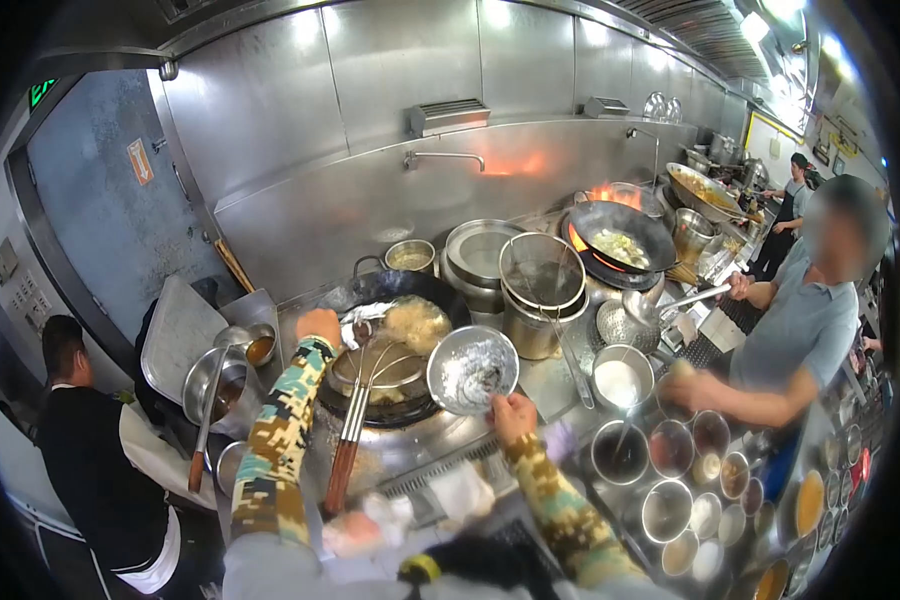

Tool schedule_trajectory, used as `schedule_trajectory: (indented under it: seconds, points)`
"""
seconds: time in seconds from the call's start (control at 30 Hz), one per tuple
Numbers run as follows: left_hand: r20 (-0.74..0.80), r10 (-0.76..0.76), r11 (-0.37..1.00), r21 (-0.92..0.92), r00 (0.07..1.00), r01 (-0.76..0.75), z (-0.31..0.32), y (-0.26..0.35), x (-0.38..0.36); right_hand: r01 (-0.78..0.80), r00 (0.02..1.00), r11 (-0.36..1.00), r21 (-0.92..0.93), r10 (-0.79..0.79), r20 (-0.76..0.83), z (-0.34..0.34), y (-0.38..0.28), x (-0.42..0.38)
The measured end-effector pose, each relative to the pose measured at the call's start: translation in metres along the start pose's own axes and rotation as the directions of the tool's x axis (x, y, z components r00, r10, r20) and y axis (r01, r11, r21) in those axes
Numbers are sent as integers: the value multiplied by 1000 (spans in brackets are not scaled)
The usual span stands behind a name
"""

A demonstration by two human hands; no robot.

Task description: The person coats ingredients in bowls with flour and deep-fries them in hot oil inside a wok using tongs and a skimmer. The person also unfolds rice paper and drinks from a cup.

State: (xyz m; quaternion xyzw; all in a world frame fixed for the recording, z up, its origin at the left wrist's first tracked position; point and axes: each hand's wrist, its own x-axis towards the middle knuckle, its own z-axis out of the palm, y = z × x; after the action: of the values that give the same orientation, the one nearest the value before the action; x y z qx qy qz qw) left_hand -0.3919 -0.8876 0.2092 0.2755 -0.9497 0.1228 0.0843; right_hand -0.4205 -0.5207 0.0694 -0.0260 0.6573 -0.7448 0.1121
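My left hand (319, 326), in a camouflage sleeve, is closed above the left rim of a dark wok (440, 292); what it holds, if anything, is hidden. Below and right of it, a silvery fish-like piece (366, 316) and pale frothing food (415, 325) lie in the wok. My right hand (513, 417) grips the rim of a metal bowl (473, 370) with white powder or paste inside, tilted toward the camera. Between my hands, a wire strainer (378, 368) rests over the wok's near side, with wooden handles (341, 477) pointing toward me.
At right a co-worker (820, 300) holds a ladle by a flaming wok (625, 237). Another person (90, 440) stands at left. Seasoning bowls (667, 511) crowd the lower right. A strainer (542, 270) sits on a pot (543, 330). A bowl with a ladle (215, 385) stands left.
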Motion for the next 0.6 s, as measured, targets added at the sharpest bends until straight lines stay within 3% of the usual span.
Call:
schedule_trajectory:
  seconds: [0.2, 0.23, 0.3, 0.37, 0.47, 0.53, 0.6]
  points:
    - [-40, -185, 982, 23, 982, 186, 56, -13, 58, 59, 996, 993, -104, -65, -59, -27, -10, -21]
    - [-100, -167, 986, 10, 981, 169, -1, -16, 36, 52, 997, 998, -46, -55, -46, -35, -18, -23]
    - [-96, -161, 969, -207, 982, 138, -96, -32, 0, 3, 999, 995, 96, 2, -50, -40, -35, -38]
    - [-225, 157, 928, -301, 962, -222, -136, -50, -28, 12, 999, 992, 126, -6, -50, -42, -36, -41]
    - [-428, 406, 748, -352, 807, -563, -171, -5, -95, 38, 999, 991, 129, -36, -19, -30, -34, -34]
    - [-123, 531, 702, -490, 838, -517, -153, 21, -106, 61, 998, 990, 125, -63, 10, -19, -32, -31]
    - [13, 578, 729, -458, 816, -509, -133, 49, -122, 85, 995, 990, 117, -89, 37, -11, -27, -31]
